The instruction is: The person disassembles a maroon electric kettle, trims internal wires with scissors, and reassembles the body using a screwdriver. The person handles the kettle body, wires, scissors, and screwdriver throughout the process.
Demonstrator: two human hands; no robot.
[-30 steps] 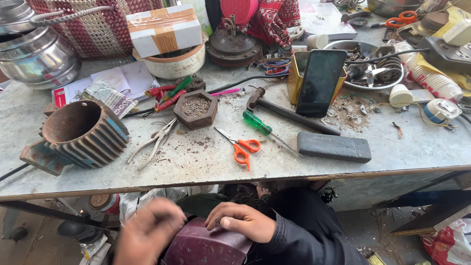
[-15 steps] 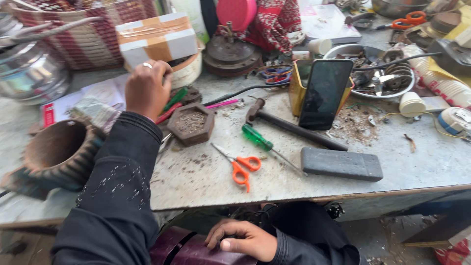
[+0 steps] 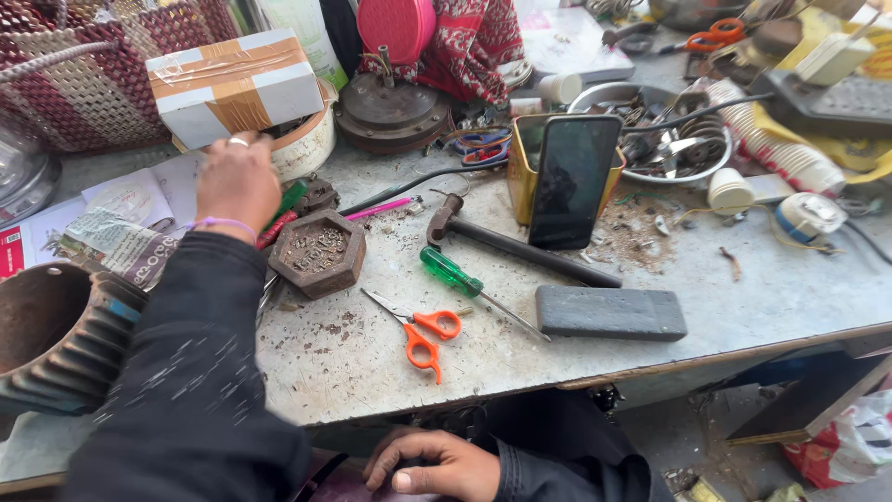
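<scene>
My left hand (image 3: 238,186) reaches across the workbench, fingers down among red and green tool handles (image 3: 283,212) just below a round white tub (image 3: 308,147). What its fingers grip is hidden. A taped cardboard box (image 3: 234,84) rests on the tub. Beside the hand sits a hexagonal wooden tray (image 3: 316,253) of small metal parts. My right hand (image 3: 435,463) lies low in my lap, fingers curled on a dark maroon object (image 3: 348,483).
Orange scissors (image 3: 423,336), a green screwdriver (image 3: 455,275), a hammer (image 3: 511,244), a grey block (image 3: 610,313) and a phone (image 3: 572,180) leaning in a yellow holder lie on the dusty bench. A finned motor housing (image 3: 65,339) stands left; a woven basket (image 3: 84,74) behind.
My left hand rose from my lap and reached over the bench to the tool handles by the white tub. The right hand stayed in my lap.
</scene>
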